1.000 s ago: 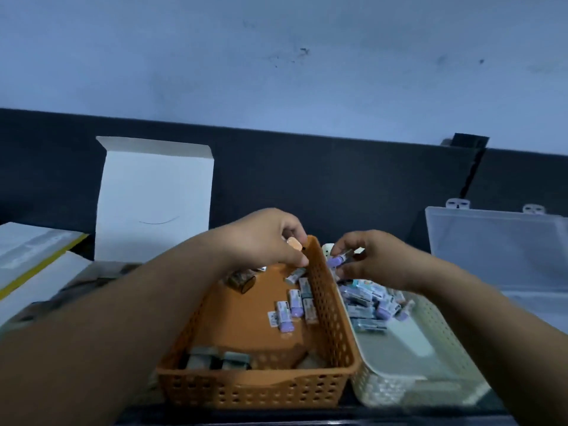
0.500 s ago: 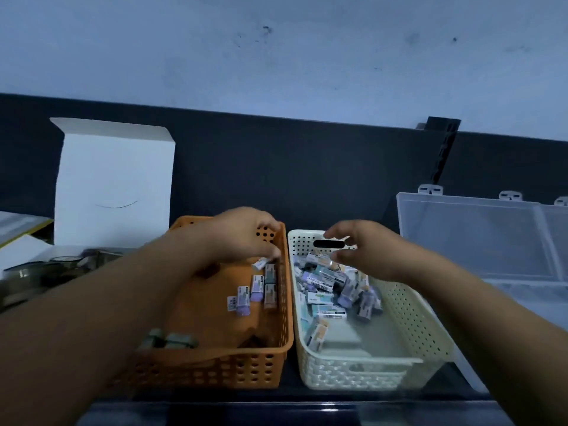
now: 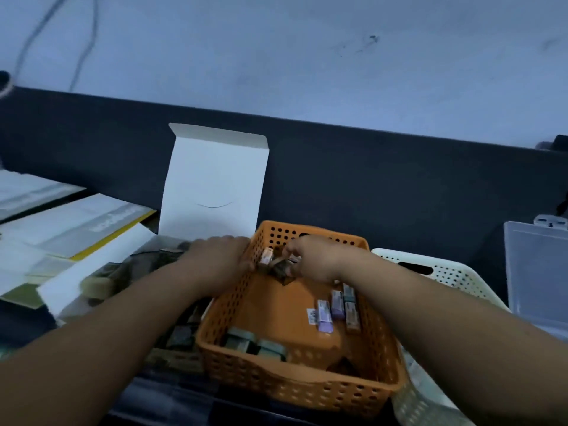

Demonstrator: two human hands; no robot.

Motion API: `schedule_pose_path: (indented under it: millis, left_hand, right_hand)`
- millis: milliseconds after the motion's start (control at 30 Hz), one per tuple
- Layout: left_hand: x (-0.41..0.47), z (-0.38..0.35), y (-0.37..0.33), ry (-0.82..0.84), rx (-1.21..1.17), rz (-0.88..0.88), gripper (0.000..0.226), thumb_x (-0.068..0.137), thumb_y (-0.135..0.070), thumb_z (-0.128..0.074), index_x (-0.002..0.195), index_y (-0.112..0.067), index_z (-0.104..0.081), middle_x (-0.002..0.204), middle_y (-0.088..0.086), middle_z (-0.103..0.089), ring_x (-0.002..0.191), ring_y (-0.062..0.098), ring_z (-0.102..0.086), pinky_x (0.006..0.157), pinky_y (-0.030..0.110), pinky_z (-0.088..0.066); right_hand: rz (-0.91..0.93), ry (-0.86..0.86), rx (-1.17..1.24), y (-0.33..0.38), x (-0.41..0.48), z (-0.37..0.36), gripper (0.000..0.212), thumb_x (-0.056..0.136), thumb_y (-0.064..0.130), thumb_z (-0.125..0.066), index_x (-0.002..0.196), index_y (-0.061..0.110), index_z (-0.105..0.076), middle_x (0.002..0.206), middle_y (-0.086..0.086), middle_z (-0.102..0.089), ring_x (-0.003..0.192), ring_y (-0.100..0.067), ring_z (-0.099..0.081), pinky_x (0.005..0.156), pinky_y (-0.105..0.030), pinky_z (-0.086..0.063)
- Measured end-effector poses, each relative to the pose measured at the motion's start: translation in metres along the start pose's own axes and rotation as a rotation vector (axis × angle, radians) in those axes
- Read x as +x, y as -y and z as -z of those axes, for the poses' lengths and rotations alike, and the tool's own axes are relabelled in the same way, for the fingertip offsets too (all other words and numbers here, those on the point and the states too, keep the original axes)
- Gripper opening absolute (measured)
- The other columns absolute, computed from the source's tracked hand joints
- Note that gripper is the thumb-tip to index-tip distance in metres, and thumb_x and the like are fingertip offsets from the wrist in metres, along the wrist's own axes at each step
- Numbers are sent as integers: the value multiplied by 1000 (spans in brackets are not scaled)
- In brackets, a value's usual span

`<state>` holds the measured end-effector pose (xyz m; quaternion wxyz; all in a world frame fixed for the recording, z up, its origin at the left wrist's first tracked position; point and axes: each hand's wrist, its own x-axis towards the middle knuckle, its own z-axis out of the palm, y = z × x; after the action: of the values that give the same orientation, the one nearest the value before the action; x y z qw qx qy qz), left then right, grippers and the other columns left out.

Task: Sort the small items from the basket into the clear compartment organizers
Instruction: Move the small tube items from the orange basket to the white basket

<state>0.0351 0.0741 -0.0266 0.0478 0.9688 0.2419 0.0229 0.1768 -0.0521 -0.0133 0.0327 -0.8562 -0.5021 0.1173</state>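
Observation:
The orange basket [image 3: 295,387] stands in the middle. Inside lie several small purple and white labelled items [image 3: 335,305] on the right and two dark green ones [image 3: 246,344] at the front. My right hand [image 3: 319,261] reaches into the far end, fingers curled round a dark brown small item [image 3: 281,269]. My left hand [image 3: 219,256] lies over the basket's far left rim and grips it, with a small pale item [image 3: 266,256] just beside its fingertips. A clear organizer [image 3: 536,272] shows at the right edge.
A cream perforated basket [image 3: 445,272] stands right of the orange one. An open white box lid [image 3: 215,182] rises behind my left hand. Papers and booklets [image 3: 76,229] lie at the left, and dark small objects [image 3: 181,333] sit beside the basket's left wall.
My right hand left the cream basket and went into the far end of the orange one, taking hold of the brown item. My left hand shifted to the left rim. The view swung left.

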Motion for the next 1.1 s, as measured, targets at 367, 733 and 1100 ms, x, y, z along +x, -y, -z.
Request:
schedule_pose_path:
  millis: [367, 733, 1100]
  left_hand:
    - [1, 2, -12, -128, 37, -293, 46, 89, -41, -57, 132, -27, -46, 134, -2, -51, 124, 20, -44, 106, 40, -33]
    - [-21, 5, -119, 757, -174, -561, 47, 96, -34, -53, 139, -19, -45, 126, 1, -53, 98, 11, -51, 77, 23, -41]
    - [-16, -9, -112, 726, -260, -474, 26, 87, -10, -62, 110, -14, -52, 97, 0, -54, 81, 10, -50, 67, 25, -42]
  right_hand:
    - [-47, 98, -24, -2, 0, -11, 28, 86, 17, -64, 108, 31, -52, 101, 1, -61, 90, -19, -60, 72, -33, -51]
    - [-162, -371, 419, -53, -86, 23, 25, 81, 20, -75, 100, 22, -59, 90, 4, -69, 81, -15, -69, 70, -31, -57]
    - [-102, -340, 468, -40, -85, 14, 26, 82, 17, -74, 101, 21, -57, 90, 3, -68, 79, -13, -69, 76, -31, -57]
